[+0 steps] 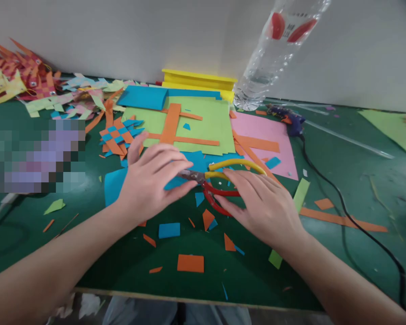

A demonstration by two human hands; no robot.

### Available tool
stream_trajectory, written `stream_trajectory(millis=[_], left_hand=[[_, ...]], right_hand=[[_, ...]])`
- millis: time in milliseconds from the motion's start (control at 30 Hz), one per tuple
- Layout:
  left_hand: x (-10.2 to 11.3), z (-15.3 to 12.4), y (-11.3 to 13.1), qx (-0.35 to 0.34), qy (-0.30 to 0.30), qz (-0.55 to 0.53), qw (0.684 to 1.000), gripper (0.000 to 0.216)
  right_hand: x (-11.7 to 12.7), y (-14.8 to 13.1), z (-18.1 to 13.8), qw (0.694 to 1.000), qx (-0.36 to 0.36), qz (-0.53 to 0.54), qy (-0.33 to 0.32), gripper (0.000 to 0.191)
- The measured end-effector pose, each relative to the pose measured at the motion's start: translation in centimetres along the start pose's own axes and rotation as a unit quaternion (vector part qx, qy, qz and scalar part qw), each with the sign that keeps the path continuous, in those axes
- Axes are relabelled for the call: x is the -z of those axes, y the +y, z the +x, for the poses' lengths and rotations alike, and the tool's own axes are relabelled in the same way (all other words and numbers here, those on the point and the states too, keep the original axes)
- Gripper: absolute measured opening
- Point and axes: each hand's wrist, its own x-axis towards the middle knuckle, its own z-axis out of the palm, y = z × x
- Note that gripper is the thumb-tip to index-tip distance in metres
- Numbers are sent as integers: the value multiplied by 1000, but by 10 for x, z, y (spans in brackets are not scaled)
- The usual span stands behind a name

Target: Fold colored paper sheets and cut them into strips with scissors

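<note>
My left hand [152,180] lies flat with fingers spread on a blue paper sheet [113,185] on the green table [37,234], its fingertips near the blades of a pair of scissors [219,178]. The scissors have one yellow and one red handle and lie on the table. My right hand [260,203] rests over the red handle with fingers stretched out, touching it but not wrapped round it. Small blue and orange paper scraps [190,262] lie in front of both hands.
Behind the hands lie a light green sheet [209,122] with orange strips, a pink sheet [267,131], a woven blue-orange piece [117,135] and yellow folded paper [198,81]. A plastic bottle [274,49] leans at the back. A glue gun [289,119] with a black cable [341,203] lies to the right.
</note>
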Motion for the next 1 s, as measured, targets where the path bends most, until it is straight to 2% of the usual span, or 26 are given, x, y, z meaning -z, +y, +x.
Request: stream_trajectory(millis=[100, 233, 467, 633, 833, 1000], left_hand=[[-3, -2, 10, -2, -25, -22, 999, 20], [-5, -1, 13, 15, -19, -31, 999, 14], [-7, -1, 15, 78, -14, -79, 994, 22], [-8, -2, 16, 120, -23, -129, 984, 16], [-7, 0, 12, 95, -20, -111, 989, 15], [-5, 1, 5, 108, 11, -73, 991, 15]], right_hand=[[2, -4, 1, 1000, 9, -14, 1, 29], [5, -11, 3, 999, 28, -27, 10, 29], [7, -24, 3, 997, 63, -48, 1, 28], [6, -25, 3, 997, 61, -53, 5, 33], [5, -20, 2, 998, 52, -37, 0, 39], [5, -18, 2, 998, 53, -36, 11, 38]])
